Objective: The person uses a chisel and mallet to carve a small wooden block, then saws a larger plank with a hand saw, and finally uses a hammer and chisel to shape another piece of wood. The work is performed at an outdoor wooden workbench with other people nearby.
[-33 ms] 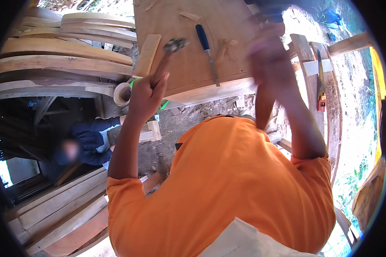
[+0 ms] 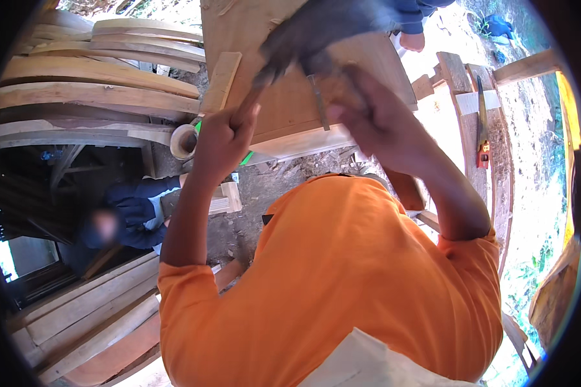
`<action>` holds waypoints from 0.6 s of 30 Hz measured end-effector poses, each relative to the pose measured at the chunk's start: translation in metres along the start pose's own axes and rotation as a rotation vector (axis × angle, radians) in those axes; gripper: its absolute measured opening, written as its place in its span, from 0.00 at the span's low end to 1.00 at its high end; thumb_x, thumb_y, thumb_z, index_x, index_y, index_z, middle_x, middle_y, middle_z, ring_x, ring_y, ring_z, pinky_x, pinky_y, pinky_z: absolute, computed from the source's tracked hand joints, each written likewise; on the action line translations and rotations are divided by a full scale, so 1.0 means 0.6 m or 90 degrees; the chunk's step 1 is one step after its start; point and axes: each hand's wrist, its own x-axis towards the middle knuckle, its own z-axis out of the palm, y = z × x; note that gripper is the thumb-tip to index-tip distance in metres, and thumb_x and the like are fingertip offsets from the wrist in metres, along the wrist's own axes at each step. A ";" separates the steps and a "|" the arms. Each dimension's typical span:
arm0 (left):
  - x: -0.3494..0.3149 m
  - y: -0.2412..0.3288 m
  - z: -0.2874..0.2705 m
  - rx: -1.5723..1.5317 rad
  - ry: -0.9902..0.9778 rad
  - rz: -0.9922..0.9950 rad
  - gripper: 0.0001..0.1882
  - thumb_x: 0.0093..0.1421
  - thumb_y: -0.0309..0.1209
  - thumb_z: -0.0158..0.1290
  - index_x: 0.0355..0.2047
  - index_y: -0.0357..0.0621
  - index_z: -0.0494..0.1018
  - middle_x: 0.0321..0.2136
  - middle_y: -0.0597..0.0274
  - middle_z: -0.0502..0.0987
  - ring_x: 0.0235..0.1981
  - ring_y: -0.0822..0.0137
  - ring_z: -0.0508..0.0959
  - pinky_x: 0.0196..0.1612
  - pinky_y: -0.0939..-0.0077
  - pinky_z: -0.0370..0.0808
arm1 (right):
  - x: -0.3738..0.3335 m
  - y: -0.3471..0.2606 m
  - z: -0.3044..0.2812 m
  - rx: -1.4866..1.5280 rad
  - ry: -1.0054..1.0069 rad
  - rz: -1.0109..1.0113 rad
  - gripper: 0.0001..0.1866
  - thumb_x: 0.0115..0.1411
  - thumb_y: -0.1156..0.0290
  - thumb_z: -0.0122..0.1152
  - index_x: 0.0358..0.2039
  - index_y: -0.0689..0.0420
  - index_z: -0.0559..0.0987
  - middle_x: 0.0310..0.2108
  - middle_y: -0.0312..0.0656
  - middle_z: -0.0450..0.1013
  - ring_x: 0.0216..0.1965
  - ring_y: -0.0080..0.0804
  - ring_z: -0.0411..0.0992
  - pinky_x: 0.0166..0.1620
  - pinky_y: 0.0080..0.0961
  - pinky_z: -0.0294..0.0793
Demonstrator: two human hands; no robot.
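Note:
At the wooden tabletop's point(image 2: 290, 109) near left side, my left hand point(image 2: 226, 138) is closed round the wooden handle of a hammer point(image 2: 246, 106). A dark blur point(image 2: 342, 29) covers the hammer's head; I cannot tell whether it is a tool or a sleeve. My right hand point(image 2: 387, 122), smeared by motion, is at the table's near right. Its fingers are closed on a tool with a brown wooden handle point(image 2: 405, 189), whose lower end sticks out below the hand. Between my hands lies a chisel point(image 2: 319, 103), blade toward me, its blue handle mostly hidden by the blur.
Another person's hand point(image 2: 412, 42) and dark sleeve are at the table's far right. A second person point(image 2: 129, 216) is low on the left. Curved planks point(image 2: 97, 93) are stacked at left. A narrow tool with an orange end point(image 2: 483, 148) lies on boards at right.
My right hand has swung left with the wooden-handled tool, closer to my left hand. A dark blur now covers the hammer's head and the chisel's handle. My left hand barely moved.

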 end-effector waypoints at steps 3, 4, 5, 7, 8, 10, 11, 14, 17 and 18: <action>-0.004 -0.028 -0.014 0.025 0.021 -0.013 0.21 0.67 0.37 0.54 0.20 0.34 0.68 0.10 0.61 0.64 0.14 0.75 0.63 0.20 0.70 0.61 | -0.011 0.070 -0.037 0.176 -0.306 0.198 0.22 0.65 0.62 0.59 0.55 0.58 0.69 0.38 0.44 0.73 0.39 0.37 0.70 0.42 0.30 0.69; -0.004 -0.044 -0.016 0.022 0.043 -0.020 0.22 0.67 0.37 0.54 0.20 0.34 0.68 0.10 0.60 0.64 0.14 0.75 0.63 0.20 0.69 0.61 | -0.007 0.069 -0.050 0.261 -0.182 0.257 0.18 0.68 0.60 0.55 0.52 0.58 0.70 0.30 0.39 0.71 0.28 0.28 0.68 0.31 0.24 0.68; -0.005 -0.054 -0.020 -0.004 0.055 -0.029 0.22 0.67 0.37 0.54 0.20 0.34 0.68 0.10 0.60 0.63 0.14 0.75 0.63 0.19 0.69 0.61 | 0.003 0.071 -0.062 0.299 -0.072 0.324 0.15 0.70 0.60 0.52 0.48 0.58 0.71 0.26 0.35 0.69 0.23 0.23 0.68 0.25 0.20 0.66; -0.004 -0.065 -0.028 -0.051 0.080 -0.042 0.22 0.67 0.38 0.54 0.20 0.34 0.68 0.10 0.60 0.63 0.13 0.75 0.63 0.19 0.69 0.60 | 0.017 0.079 -0.072 0.374 0.028 0.304 0.13 0.72 0.61 0.48 0.43 0.58 0.72 0.22 0.32 0.67 0.18 0.18 0.66 0.18 0.16 0.64; 0.002 -0.053 -0.029 -0.041 0.071 -0.029 0.22 0.67 0.38 0.54 0.20 0.34 0.68 0.09 0.61 0.63 0.13 0.75 0.63 0.19 0.69 0.60 | 0.023 0.086 -0.071 0.411 0.002 0.232 0.12 0.72 0.62 0.48 0.43 0.58 0.71 0.22 0.31 0.66 0.18 0.17 0.65 0.18 0.15 0.63; 0.019 -0.013 -0.021 -0.025 0.049 -0.003 0.22 0.67 0.38 0.54 0.20 0.34 0.68 0.09 0.61 0.62 0.13 0.76 0.62 0.19 0.69 0.60 | -0.056 0.132 0.009 0.213 -0.184 0.169 0.18 0.69 0.65 0.52 0.54 0.61 0.66 0.23 0.31 0.67 0.18 0.17 0.64 0.20 0.17 0.65; 0.019 -0.013 -0.013 -0.001 0.061 -0.015 0.22 0.67 0.38 0.54 0.19 0.34 0.68 0.09 0.62 0.62 0.13 0.76 0.62 0.19 0.69 0.60 | -0.044 0.092 0.021 0.270 -0.271 0.210 0.21 0.68 0.66 0.55 0.57 0.62 0.66 0.23 0.31 0.67 0.18 0.17 0.64 0.21 0.18 0.67; 0.031 -0.028 -0.024 0.034 0.087 -0.027 0.22 0.67 0.38 0.54 0.19 0.35 0.68 0.09 0.63 0.62 0.13 0.77 0.62 0.19 0.69 0.60 | -0.013 0.033 0.003 0.329 -0.325 0.352 0.22 0.67 0.65 0.57 0.57 0.60 0.67 0.22 0.33 0.68 0.17 0.16 0.65 0.21 0.18 0.67; 0.006 -0.054 -0.031 -0.020 0.077 -0.053 0.22 0.67 0.38 0.54 0.20 0.35 0.68 0.10 0.64 0.61 0.14 0.78 0.62 0.19 0.69 0.60 | 0.002 0.081 -0.044 0.481 -0.054 0.284 0.15 0.69 0.62 0.55 0.50 0.58 0.70 0.21 0.33 0.69 0.15 0.17 0.65 0.18 0.17 0.65; 0.006 -0.054 -0.037 -0.023 0.075 -0.064 0.22 0.67 0.38 0.54 0.20 0.34 0.68 0.10 0.64 0.61 0.15 0.78 0.61 0.19 0.70 0.60 | 0.026 0.075 -0.069 0.529 -0.046 0.226 0.14 0.69 0.63 0.54 0.48 0.58 0.71 0.22 0.34 0.69 0.17 0.18 0.67 0.20 0.18 0.67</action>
